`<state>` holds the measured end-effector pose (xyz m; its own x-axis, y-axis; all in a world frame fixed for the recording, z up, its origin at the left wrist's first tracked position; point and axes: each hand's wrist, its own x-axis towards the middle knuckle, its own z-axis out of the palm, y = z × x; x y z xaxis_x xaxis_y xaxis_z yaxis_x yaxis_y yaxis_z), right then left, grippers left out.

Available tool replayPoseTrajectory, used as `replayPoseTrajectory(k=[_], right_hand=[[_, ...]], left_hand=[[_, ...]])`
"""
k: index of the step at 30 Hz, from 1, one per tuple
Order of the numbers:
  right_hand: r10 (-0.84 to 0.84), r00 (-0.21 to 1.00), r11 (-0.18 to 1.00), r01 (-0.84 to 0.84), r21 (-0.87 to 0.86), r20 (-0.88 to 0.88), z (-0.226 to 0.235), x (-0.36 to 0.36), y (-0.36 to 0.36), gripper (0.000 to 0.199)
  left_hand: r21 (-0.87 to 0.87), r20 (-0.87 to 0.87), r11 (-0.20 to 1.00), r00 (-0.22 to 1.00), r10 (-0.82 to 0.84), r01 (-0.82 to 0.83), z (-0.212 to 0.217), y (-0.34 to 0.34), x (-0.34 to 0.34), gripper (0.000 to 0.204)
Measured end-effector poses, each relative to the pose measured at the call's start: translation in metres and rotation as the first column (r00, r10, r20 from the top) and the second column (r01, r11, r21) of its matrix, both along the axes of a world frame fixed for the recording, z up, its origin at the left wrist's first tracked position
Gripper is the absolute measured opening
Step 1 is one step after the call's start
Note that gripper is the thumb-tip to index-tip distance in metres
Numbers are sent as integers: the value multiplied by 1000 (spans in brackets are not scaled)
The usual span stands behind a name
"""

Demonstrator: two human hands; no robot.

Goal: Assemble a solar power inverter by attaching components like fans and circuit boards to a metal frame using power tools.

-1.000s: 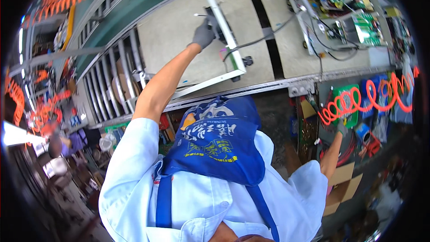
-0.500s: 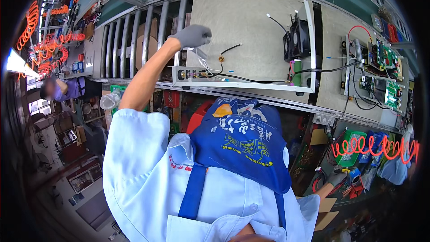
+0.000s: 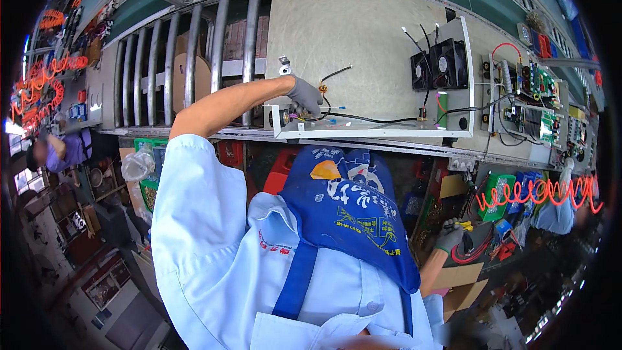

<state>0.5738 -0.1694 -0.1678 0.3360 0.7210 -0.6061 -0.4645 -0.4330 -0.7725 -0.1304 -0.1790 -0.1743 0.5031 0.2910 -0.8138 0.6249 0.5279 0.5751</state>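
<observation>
Grey glove on my left hand (image 3: 304,96), arm stretched out over the bench, fingers curled down onto the left end of a white metal chassis tray (image 3: 382,133). They look bunched around the little cluster of coloured wires (image 3: 299,115) at that corner, but I can't tell whether they actually pinch one or just rest there. The tray lies flat on the beige bench top (image 3: 350,32), with two black fans (image 3: 439,65) standing at its far right end and a black cable (image 3: 369,118) running along the middle.

My right hand (image 3: 448,238) is way down low beside my blue apron (image 3: 350,214), also gloved, fingers closed around a yellow-handled tool (image 3: 461,225). Just right of it sits a green bin (image 3: 495,196) and an orange coiled hose (image 3: 538,191). Circuit boards (image 3: 534,100) sit further right on the bench.
</observation>
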Motion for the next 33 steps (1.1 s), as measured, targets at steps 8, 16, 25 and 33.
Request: replayPoseTrajectory(k=[8, 16, 25, 33], right_hand=[[48, 999, 981, -47, -188, 5, 9, -93, -63, 30], [359, 911, 927, -322, -193, 204, 20, -177, -52, 31], [609, 758, 793, -589, -158, 232, 16, -196, -37, 31], [704, 673, 709, -685, -168, 228, 22, -192, -10, 30]], left_hand=[[167, -128, 967, 976, -174, 194, 27, -2, 20, 43], [148, 326, 814, 805, 496, -561, 81, -10, -22, 25], [-189, 548, 4, -102, 830, -982, 21, -113, -82, 24], [25, 10, -231, -231, 973, -973, -61, -78, -48, 31]])
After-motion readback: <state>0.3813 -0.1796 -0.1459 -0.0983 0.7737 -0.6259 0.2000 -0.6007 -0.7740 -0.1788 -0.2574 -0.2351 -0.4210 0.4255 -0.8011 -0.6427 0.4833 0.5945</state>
